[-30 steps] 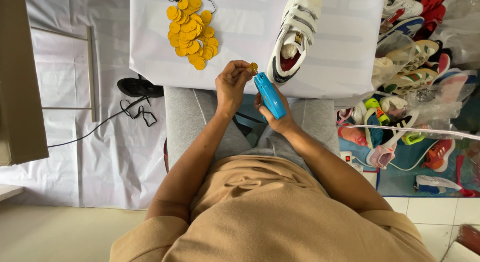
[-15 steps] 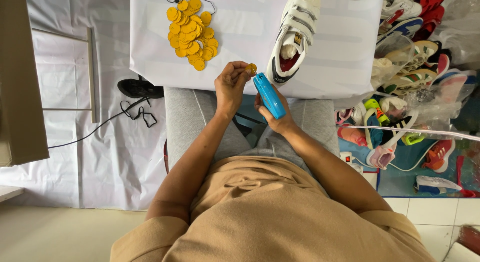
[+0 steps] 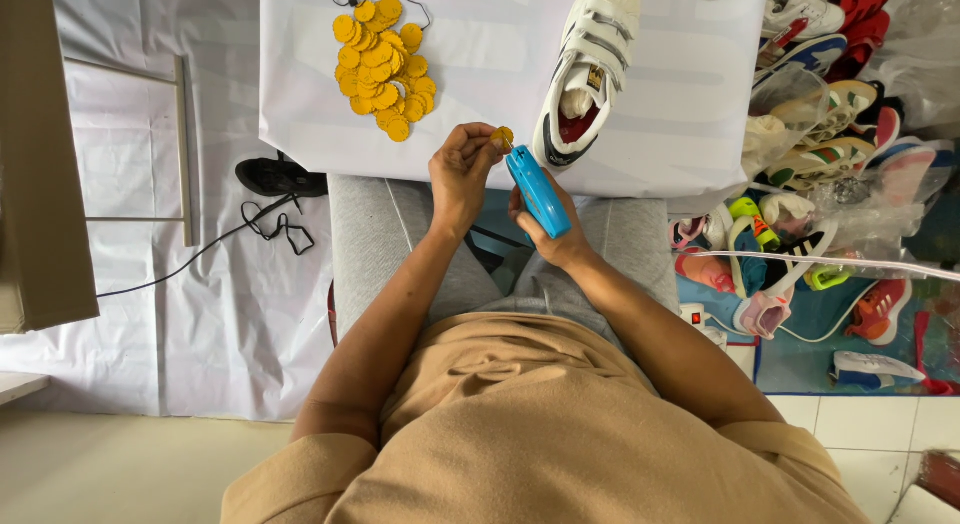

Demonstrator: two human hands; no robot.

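Glossy blue plastic tool, matt yellow tags, smooth white leather-like sneaker.

Round yellow tags lie heaped at the far left of the white table. One yellow tag sits pinched in the left hand. A brown cardboard box stands at far left. Clear plastic bags wrap shoes at right.

The person wears a loose tan short-sleeved shirt with creased cloth at the chest and grey trousers, with both forearms bare down to the left hand and right hand.
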